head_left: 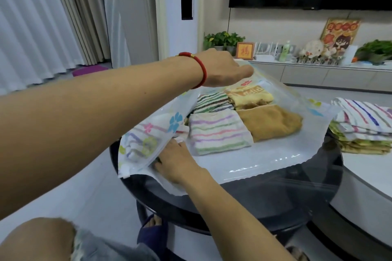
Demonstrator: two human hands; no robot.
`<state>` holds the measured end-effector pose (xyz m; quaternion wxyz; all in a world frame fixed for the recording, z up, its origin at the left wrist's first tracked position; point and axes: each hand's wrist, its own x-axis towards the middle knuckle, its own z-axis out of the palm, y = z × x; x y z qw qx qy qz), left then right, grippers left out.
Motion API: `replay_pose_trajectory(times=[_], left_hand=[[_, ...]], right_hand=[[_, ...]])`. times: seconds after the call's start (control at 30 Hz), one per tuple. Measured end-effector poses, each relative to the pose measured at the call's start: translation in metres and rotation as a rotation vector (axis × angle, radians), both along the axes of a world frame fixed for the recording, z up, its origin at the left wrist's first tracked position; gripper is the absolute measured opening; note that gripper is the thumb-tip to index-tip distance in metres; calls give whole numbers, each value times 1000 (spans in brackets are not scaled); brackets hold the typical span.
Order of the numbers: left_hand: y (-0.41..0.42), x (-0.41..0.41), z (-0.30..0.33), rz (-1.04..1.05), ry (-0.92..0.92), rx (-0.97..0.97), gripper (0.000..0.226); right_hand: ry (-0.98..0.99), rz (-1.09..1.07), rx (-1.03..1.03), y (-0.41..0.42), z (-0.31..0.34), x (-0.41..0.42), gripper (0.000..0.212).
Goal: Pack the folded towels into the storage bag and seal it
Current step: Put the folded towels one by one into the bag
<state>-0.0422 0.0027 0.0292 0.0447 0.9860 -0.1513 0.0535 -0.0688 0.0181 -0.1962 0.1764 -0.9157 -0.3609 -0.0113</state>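
The clear storage bag (254,159) with a flower print lies open on the black round table (275,197). My left hand (224,68), with a red bracelet on its wrist, grips the bag's upper sheet and holds it raised at the far side. Inside lie a pastel-striped towel (218,131), a brown towel (269,121), a yellow towel (250,95) and a dark-striped towel (212,101). My right hand (176,159) reaches into the bag's left part, against a striped towel (137,140) under the printed flap. Its fingertips are hidden.
A stack of folded towels (364,125) sits on the white round table (371,176) to the right. A low cabinet (318,74) with plants and ornaments runs along the far wall under a television. My knee and a slippered foot are below the table.
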Motion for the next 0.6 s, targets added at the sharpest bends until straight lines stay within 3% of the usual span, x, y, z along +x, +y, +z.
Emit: replay_pose_trajectory(times=[0.17,0.3,0.43,0.6], left_hand=[[0,-1,-5,4,8,-67,72],[2,-5,-2,-32,12,-51,69],[11,-11,2,-40,14,-27,62],[10,-15,-4,-61,-22,17,57]], right_hand=[[46,-30,-36,-7,-3,13,57],[124,-33,-222,0,-4,30,60],[123,-17,-267,4,4,43,62],[-47,42,32,-51,15,20,48]])
